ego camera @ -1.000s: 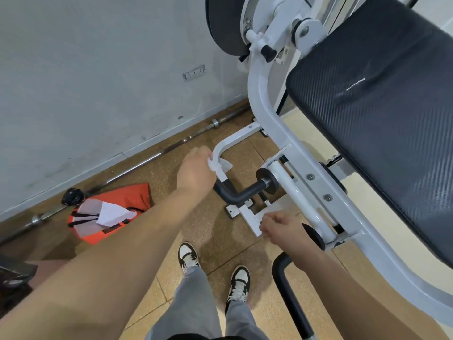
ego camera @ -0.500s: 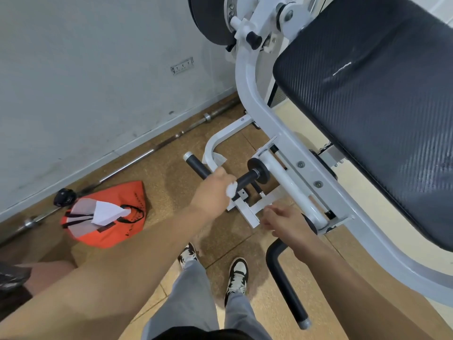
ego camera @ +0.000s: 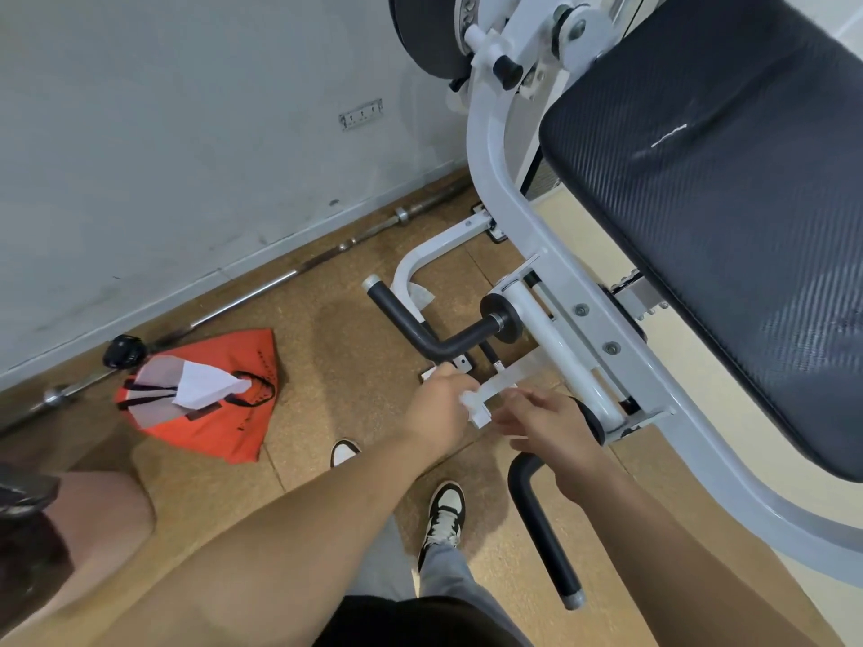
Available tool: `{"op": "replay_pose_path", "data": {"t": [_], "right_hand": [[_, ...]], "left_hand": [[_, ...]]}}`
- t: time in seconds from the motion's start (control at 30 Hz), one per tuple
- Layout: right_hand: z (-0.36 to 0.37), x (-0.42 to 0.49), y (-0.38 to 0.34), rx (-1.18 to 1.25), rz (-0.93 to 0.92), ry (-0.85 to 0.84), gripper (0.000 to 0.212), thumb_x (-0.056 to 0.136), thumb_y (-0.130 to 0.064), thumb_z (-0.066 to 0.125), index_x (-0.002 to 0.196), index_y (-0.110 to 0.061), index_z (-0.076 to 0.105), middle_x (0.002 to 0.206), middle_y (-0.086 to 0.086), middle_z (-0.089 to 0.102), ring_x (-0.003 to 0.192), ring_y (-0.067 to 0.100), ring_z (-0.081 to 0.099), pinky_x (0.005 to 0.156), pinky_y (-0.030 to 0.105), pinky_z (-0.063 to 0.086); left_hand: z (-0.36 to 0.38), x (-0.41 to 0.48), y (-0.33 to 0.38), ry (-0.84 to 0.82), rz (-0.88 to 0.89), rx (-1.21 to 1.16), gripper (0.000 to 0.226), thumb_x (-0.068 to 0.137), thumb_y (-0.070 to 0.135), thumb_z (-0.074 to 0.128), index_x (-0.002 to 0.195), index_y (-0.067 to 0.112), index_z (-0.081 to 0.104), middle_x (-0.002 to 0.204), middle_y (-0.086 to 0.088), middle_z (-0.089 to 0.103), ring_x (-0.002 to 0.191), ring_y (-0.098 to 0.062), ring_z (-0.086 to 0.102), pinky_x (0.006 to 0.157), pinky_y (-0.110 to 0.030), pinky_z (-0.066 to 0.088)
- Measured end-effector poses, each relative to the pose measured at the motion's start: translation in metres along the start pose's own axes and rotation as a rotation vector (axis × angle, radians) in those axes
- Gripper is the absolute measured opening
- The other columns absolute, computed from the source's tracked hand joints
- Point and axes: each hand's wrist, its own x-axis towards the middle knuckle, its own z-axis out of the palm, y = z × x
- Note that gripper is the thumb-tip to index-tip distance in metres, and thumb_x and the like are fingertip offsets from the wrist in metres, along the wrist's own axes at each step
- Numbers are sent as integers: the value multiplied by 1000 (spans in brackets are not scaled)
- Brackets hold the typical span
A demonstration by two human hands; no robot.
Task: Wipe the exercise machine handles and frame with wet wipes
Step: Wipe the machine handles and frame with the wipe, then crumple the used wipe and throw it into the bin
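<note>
The exercise machine has a white tubular frame (ego camera: 504,217) and a black padded seat (ego camera: 724,203). A black L-shaped handle (ego camera: 406,319) sticks out to the left of the frame. A second black handle (ego camera: 541,525) lies nearer me, below my right wrist. My left hand (ego camera: 436,406) grips a crumpled white wet wipe (ego camera: 469,396) just below the bend of the far handle, over a white base bar. My right hand (ego camera: 546,422) is beside it, its blurred fingers stretched toward the wipe and holding nothing I can make out.
An orange bag (ego camera: 224,413) with white paper on top lies on the cork floor to the left. A steel barbell (ego camera: 280,282) runs along the wall. Another person's knee (ego camera: 93,516) shows at the lower left. My shoes (ego camera: 443,511) stand below the hands.
My left hand has slid off the far black handle, drawing the wipe down toward me. My right hand has left the white bar and stretched its fingers toward the wipe.
</note>
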Motion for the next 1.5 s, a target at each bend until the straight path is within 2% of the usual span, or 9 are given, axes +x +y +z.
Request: {"op": "replay_pose_path", "data": {"t": [0.13, 0.23, 0.5, 0.6, 0.67, 0.8, 1.07, 1.3, 1.5], "right_hand": [[0, -8, -10, 21, -8, -7, 16, 105, -26, 61, 114, -19, 71, 102, 4, 78, 96, 21, 75, 91, 40, 60], [14, -19, -28, 27, -39, -116, 12, 104, -28, 63, 113, -25, 69, 108, 5, 74, 98, 24, 71, 89, 41, 61], [85, -44, -36, 67, -66, -289, 17, 98, -13, 67, 113, -12, 76, 109, 13, 79, 99, 29, 77, 88, 41, 64], [106, -55, -41, 86, -80, -247, 15, 97, -6, 67, 110, -8, 75, 105, 12, 76, 95, 26, 75, 83, 39, 63], [123, -59, -48, 58, -100, -249, 15, 95, -6, 70, 108, -10, 77, 106, 13, 76, 99, 29, 74, 88, 43, 64], [170, -76, -66, -14, -171, -326, 15, 90, -9, 75, 103, -12, 81, 99, 11, 81, 105, 31, 75, 99, 52, 59], [302, -126, -77, 22, -185, -454, 16, 92, -6, 76, 107, -2, 78, 106, 23, 78, 109, 41, 73, 100, 55, 58], [375, -155, -82, -24, -223, -429, 11, 96, -5, 69, 104, -4, 77, 99, 17, 79, 87, 24, 75, 80, 39, 64], [424, -172, -90, -143, -260, -384, 12, 100, -11, 64, 101, -13, 76, 99, 11, 75, 84, 19, 66, 73, 34, 58]], "left_hand": [[-12, -26, 10, 129, -231, -403, 34, 93, -3, 59, 119, 15, 72, 119, 0, 61, 109, -18, 62, 82, -6, 46], [-38, -45, 17, 163, -367, -751, 27, 91, 3, 64, 103, 23, 77, 100, 2, 73, 98, -23, 72, 88, -38, 62], [-75, -112, -3, 243, -389, -1035, 36, 77, 10, 74, 110, 22, 64, 105, -8, 74, 98, -24, 72, 96, -43, 58], [-93, -128, -19, 319, -443, -1185, 20, 92, 11, 61, 112, 11, 67, 101, -11, 73, 93, -24, 74, 102, -50, 55], [-104, -137, -34, 390, -422, -1114, 21, 102, 6, 50, 107, 9, 71, 99, -11, 73, 89, -21, 75, 97, -46, 58], [-127, -161, -67, 513, -309, -845, 13, 94, 1, 65, 95, 7, 77, 83, -3, 73, 67, -3, 62, 66, -18, 50], [-185, -226, -175, 591, -373, -771, 8, 85, 35, 71, 92, 36, 75, 84, 9, 75, 73, -18, 68, 70, -38, 58], [-219, -257, -225, 589, -337, -898, 10, 92, 16, 74, 101, 18, 71, 87, -12, 73, 64, -17, 64, 61, -37, 56], [-249, -284, -271, 629, -429, -883, 18, 87, 5, 70, 85, 22, 76, 74, 1, 72, 60, -12, 64, 60, -37, 54]]}}
